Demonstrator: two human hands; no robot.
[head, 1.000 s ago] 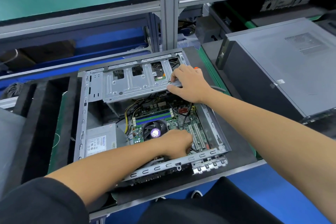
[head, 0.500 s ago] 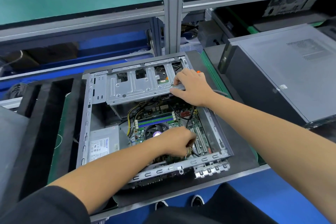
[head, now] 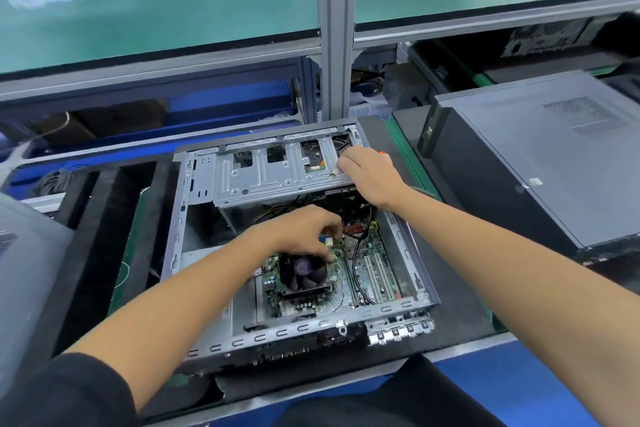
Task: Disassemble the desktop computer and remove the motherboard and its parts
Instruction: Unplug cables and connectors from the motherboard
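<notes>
Closed grey computer tower [head: 540, 163], green shelf [head: 166, 21], aluminium post [head: 335, 28].

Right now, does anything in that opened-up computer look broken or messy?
Nothing looks broken. The open case lies on its side with its cover off, and loose black cables trail across the motherboard. That fits a teardown. The left hand reaches in above the fan; the right hand rests on the drive cage.
</notes>
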